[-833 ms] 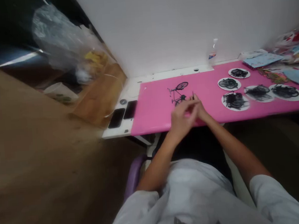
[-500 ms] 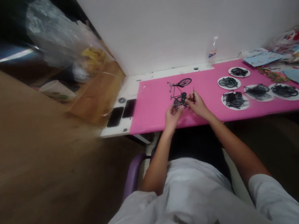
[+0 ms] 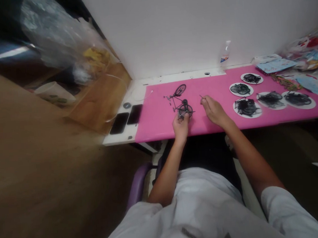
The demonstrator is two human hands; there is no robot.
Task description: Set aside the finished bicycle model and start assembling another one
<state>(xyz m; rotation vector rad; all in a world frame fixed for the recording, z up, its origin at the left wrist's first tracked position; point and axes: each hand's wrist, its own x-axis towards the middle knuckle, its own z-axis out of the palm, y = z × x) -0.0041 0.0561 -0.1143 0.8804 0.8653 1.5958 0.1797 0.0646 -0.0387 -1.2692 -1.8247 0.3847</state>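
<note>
A small black model bicycle (image 3: 180, 101) stands on the pink mat (image 3: 161, 115). My left hand (image 3: 180, 125) is closed on its near wheel from below. My right hand (image 3: 213, 109) rests on the mat just right of the bicycle, fingers pinched on a thin stick-like tool (image 3: 201, 96) that points up and away.
Several white discs with black bicycle parts, the nearest one (image 3: 246, 107), lie to the right. Two dark phones (image 3: 126, 118) rest on the white desk edge at left. A clear bottle (image 3: 224, 56) stands by the wall. Colourful clutter (image 3: 304, 56) fills the far right; a plastic bag (image 3: 66, 45) sits at left.
My hands have separated. The left hand took hold of the bicycle's wheel and shifted it a little to the left; the right hand drew away to the right with the thin tool.
</note>
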